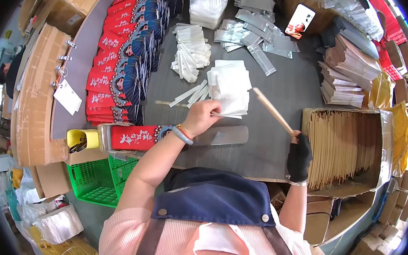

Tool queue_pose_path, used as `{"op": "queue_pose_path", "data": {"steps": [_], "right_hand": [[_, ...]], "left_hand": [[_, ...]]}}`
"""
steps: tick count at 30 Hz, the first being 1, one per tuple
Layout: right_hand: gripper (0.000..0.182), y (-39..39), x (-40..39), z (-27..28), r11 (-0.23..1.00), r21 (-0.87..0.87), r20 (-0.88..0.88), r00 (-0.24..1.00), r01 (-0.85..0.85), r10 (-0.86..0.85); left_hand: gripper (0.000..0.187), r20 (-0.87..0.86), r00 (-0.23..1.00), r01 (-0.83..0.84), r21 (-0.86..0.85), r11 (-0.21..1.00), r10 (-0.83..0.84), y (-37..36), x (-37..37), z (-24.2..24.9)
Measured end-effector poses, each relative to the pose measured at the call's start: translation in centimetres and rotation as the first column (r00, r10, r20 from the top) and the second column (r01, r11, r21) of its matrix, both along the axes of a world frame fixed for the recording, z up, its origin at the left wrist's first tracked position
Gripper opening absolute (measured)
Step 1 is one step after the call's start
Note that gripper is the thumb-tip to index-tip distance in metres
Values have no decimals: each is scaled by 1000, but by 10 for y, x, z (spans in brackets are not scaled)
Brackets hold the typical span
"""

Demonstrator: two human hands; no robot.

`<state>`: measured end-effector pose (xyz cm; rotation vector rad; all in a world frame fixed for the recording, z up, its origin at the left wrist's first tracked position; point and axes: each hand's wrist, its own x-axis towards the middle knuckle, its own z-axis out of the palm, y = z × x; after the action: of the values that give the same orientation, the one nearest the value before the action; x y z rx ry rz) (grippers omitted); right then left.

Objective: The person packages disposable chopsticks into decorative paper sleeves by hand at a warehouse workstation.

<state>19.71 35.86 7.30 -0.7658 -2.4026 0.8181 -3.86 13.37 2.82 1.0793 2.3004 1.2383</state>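
Observation:
My left hand (205, 115) has its thumb and fingers pinched at the lower edge of a stack of white paper pieces (229, 86). A bracelet and a bangle circle that wrist. In a black fingerless glove, my right hand (300, 156) grips a long, thin tan wooden stick (274, 111), which points up and left toward the paper. Under my left wrist lies a red printed packet (133, 137) with a blue opera-figure design. A clear plastic sleeve (222, 135) is flat on the dark table (264, 156) just below the white stack.
Rows of red packets (107, 62) line the left side. White strips (190, 52), clear sleeves (264, 31) and a phone (300, 21) lie farther back. At right stands a carton (380, 141) packed with tan slats. A green crate (94, 179) sits below the table's left edge.

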Motion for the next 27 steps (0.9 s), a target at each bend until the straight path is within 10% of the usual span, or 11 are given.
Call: {"op": "queue_pose_path", "data": {"steps": [4, 8, 16, 27], "right_hand": [[20, -17, -23, 13, 966, -156, 120, 966, -208, 227], [23, -29, -45, -1, 921, -204, 212, 903, -333, 374], [23, -26, -52, -25, 842, -105, 382, 760, -530, 526], [22, -4, -39, -12, 877, -200, 322, 815, -438, 481]], "left_hand": [[22, 369, 927, 125, -126, 984, -71, -33, 7, 23], [23, -211, 974, 36, -236, 971, -87, -61, 29, 8], [43, -348, 933, -136, -120, 983, 86, -97, 48, 11], [11, -399, 916, -18, -127, 992, -34, -71, 47, -8]]}}
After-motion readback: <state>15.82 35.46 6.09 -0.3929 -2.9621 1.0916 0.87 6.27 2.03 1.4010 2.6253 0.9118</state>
